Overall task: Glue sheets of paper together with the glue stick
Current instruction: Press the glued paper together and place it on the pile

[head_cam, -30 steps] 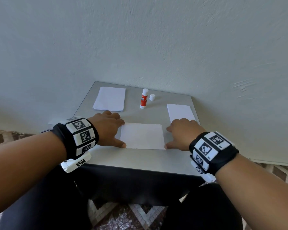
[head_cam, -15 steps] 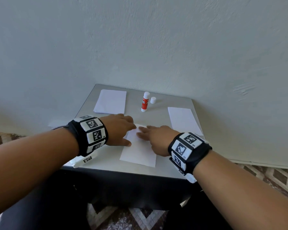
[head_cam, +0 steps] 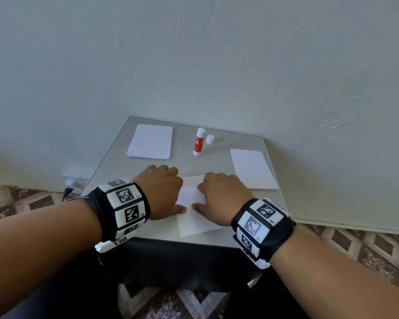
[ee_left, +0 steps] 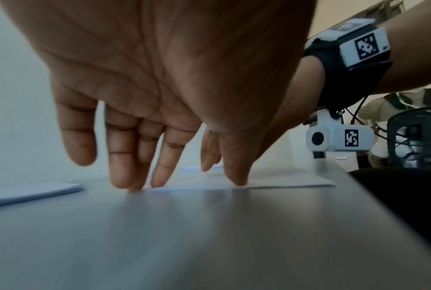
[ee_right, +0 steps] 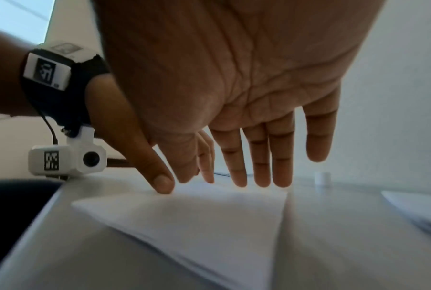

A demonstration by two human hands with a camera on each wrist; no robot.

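A white sheet of paper (head_cam: 194, 217) lies turned at an angle near the front edge of the grey table (head_cam: 217, 162). My left hand (head_cam: 164, 192) presses its left edge with straight fingers (ee_left: 125, 172). My right hand (head_cam: 221, 199) lies flat on the sheet's right part, its fingers (ee_right: 259, 172) straight and its thumb down on the paper (ee_right: 209, 225). The red and white glue stick (head_cam: 199, 142) stands upright and uncapped at the back middle. Its white cap (head_cam: 210, 139) sits just to the right of it.
A stack of white sheets (head_cam: 150, 142) lies at the back left, seen also in the left wrist view as a stack (ee_left: 30, 193). Another sheet (head_cam: 253, 169) lies at the right edge. A wall rises right behind the table. Patterned floor shows below.
Both hands have moved inward from the sheet's sides onto it. The sheet has turned from lying wide to lying lengthwise and slanted, with my right hand now on top of it.
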